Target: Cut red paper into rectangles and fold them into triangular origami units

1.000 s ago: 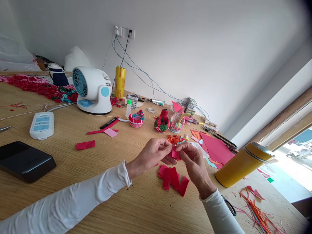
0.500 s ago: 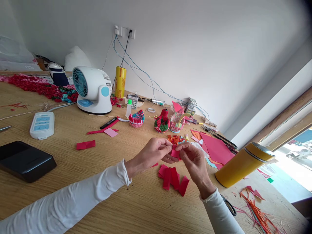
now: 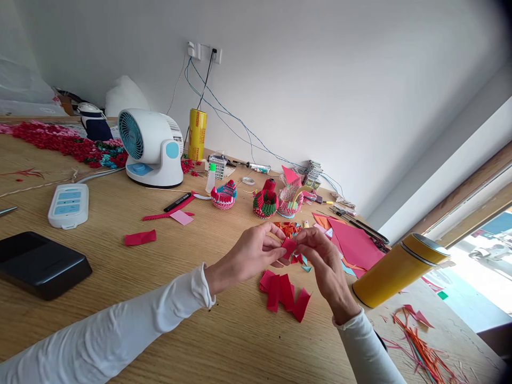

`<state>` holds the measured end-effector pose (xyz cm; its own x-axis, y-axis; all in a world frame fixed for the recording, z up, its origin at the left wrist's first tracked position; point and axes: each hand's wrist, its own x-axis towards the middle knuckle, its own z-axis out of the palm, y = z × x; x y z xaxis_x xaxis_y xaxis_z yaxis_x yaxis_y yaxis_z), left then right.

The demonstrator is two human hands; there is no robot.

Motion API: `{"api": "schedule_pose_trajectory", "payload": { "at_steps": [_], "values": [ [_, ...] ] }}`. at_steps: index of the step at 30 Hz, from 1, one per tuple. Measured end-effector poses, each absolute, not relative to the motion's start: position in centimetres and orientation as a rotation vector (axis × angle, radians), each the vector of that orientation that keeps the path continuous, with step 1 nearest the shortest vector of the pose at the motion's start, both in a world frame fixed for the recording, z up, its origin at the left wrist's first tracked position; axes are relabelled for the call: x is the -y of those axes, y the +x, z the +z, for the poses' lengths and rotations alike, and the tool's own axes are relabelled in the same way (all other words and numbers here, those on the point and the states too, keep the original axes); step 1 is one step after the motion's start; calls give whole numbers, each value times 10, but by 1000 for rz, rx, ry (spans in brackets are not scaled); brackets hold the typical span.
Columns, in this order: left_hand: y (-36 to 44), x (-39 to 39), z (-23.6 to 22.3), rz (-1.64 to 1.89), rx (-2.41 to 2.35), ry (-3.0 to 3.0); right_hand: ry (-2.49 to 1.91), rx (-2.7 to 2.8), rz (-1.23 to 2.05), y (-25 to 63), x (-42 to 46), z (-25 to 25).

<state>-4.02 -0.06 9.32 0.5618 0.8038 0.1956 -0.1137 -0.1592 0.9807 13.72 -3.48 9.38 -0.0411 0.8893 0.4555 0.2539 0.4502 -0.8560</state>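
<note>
A small red paper piece point(image 3: 288, 247) is held up between my two hands, above the wooden table. My left hand point(image 3: 252, 250) pinches its left side with thumb and fingers. At its right edge, the fingertips of my right hand point(image 3: 322, 258) are closed on the paper. Just below lie several red paper rectangles point(image 3: 285, 292) in an overlapping pile. Behind the hands sits a heap of folded orange paper pieces point(image 3: 288, 229), with small blue and red folded bits point(image 3: 306, 268) beside it, partly covered by my fingers.
A yellow bottle point(image 3: 400, 271) stands right of my right hand, near paper strips point(image 3: 424, 341). Red paper sheets point(image 3: 356, 242) lie behind it. Folded-paper models point(image 3: 265, 200) stand at the back. On the left are a fan point(image 3: 154, 146) and a black box-shaped device point(image 3: 42, 264).
The red paper has turned to a tilted angle between my fingers. My right hand has shifted slightly right and down, uncovering some small folded bits behind it.
</note>
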Motion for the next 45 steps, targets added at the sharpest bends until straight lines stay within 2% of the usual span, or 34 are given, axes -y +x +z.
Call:
{"api": "schedule_pose_trajectory", "payload": {
  "at_steps": [12, 31, 45],
  "values": [
    [-41, 13, 104, 913, -709, 1912, -1146, 1742, 642, 138, 32, 96],
    [-36, 15, 93, 916, -540, 1482, -1046, 1636, 376, 122, 44, 95],
    [-38, 17, 101, 845, -472, 1320, -981, 1411, 748, 130, 34, 93]
  ]
}}
